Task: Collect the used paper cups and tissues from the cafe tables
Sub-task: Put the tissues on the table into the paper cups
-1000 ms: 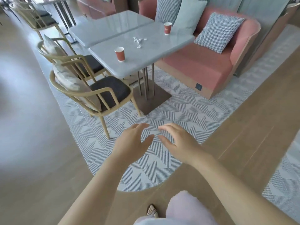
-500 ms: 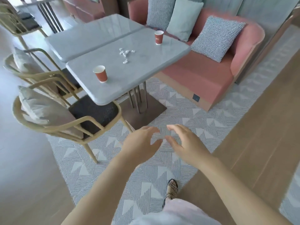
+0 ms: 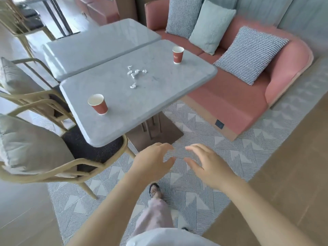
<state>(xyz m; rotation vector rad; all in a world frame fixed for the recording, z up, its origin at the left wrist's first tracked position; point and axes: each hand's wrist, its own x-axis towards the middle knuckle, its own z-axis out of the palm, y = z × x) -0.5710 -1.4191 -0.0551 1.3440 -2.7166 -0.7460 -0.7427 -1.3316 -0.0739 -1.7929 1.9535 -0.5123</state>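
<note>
Two red paper cups stand upright on the near grey marble table [image 3: 159, 103]: one cup [image 3: 98, 104] near its left front corner, the other cup [image 3: 177, 54] at the far right edge by the sofa. Several crumpled white tissue bits [image 3: 134, 75] lie scattered between them. My left hand [image 3: 152, 163] and my right hand [image 3: 205, 164] hover side by side over the rug, below the table's front corner, fingers relaxed and holding nothing. Both hands are apart from the table.
A wooden armchair [image 3: 53, 157] with a grey cushion stands at the table's left front, a second one behind it. A pink sofa [image 3: 230, 96] with patterned cushions runs along the right. A second grey table [image 3: 99, 45] adjoins behind. A patterned rug [image 3: 213, 151] covers the floor.
The view has closed in on the table, which now looms larger and nearer. Both hands stay out in front, empty, slightly further apart.
</note>
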